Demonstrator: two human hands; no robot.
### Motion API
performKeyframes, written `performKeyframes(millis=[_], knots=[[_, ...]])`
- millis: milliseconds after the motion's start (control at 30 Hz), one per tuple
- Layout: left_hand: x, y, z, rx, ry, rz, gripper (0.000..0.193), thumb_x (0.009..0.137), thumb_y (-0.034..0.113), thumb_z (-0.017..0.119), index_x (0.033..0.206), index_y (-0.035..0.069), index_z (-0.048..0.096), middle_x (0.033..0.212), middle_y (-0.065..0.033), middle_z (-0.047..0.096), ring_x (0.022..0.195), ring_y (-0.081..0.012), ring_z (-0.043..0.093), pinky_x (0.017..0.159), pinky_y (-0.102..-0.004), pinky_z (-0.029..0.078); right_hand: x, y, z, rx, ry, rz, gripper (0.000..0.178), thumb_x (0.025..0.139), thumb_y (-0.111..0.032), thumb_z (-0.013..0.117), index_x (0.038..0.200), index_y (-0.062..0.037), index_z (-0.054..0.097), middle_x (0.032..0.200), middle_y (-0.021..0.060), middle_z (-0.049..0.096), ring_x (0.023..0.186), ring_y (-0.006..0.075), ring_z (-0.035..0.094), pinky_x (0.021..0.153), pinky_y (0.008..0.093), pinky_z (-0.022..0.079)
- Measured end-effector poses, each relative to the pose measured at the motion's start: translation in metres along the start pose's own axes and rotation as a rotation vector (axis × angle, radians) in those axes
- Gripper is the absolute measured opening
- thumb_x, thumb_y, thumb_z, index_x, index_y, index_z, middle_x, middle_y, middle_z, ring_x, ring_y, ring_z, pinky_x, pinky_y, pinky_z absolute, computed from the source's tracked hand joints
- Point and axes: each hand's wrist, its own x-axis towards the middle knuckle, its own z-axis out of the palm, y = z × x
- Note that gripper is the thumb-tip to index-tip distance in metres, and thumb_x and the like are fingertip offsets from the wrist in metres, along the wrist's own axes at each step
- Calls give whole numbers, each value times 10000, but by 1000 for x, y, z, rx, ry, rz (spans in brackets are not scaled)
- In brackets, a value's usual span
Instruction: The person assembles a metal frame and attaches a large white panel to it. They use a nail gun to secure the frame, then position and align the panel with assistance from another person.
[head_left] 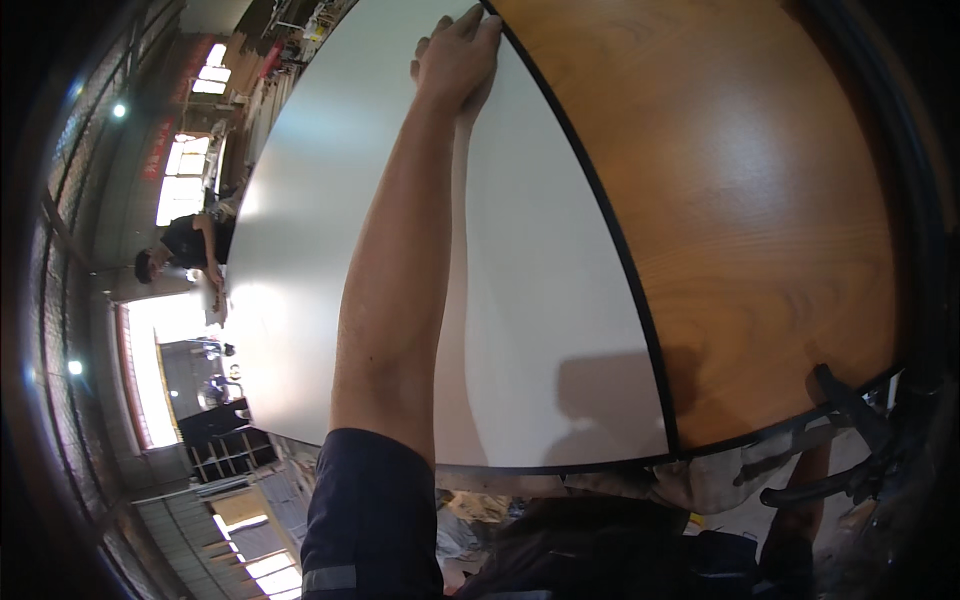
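My left arm reaches far out across a large white panel. At the panel's far end my left hand rests on the surface, its fingers apart and slightly bent. Its thumb and forefinger are at the black edge strip that runs between the white face and a brown wood-grain panel. At the lower right, my right forearm shows below the wood-grain panel, partly behind a black clamp-like tool at the panel's near edge. My right hand's fingers cannot be made out there.
A person in dark clothes is at the white panel's left side. Stacked boards and clutter lie beyond its far left edge. Bright windows and a doorway show in the left wall. Plastic-like wrapping lies below the near edge.
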Motion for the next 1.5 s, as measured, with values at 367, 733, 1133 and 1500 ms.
performKeyframes(millis=[367, 733, 1133, 1500], knots=[[-29, -11, -13, 24, -46, 126, 583, 1044, 468, 354, 1499, 116, 455, 1584, -146, 390, 1480, -437, 273, 1224, -550, 183, -55, -43, -31, -65, -85, -45, 500, 887, -172, 717, 1295, 70, 558, 1323, 228, 603, 1209, 384, 586, 1025, 457, 484], [-36, -37, -14, 156, 23, 207, 689, 1039, 561, 307, 1571, 122, 329, 1629, -75, 323, 1515, -371, 223, 1245, -506, 170, -164, -81, -88, 216, -467, -353, 516, 890, -165, 728, 1301, 89, 547, 1339, 228, 603, 1220, 381, 591, 1025, 450, 494], [16, -52, -10, 136, -15, 154, 626, 1077, 454, 241, 1572, 76, 302, 1637, -76, 298, 1522, -327, 215, 1246, -493, 175, -280, -384, -373, 1231, -1194, -410, 315, 961, -220, 673, 837, 68, 708, 768, 194, 693, 659, 249, 645, 589, 393, 513], [33, -48, -7, 124, 2, 177, 617, 1076, 442, 237, 1565, 74, 315, 1629, -70, 313, 1513, -331, 233, 1237, -504, 189, -177, -733, -292, 1153, -647, -851, 396, 969, -160, 499, 609, -34, 394, 571, -14, 374, 566, 66, 315, 500, 285, 245]])
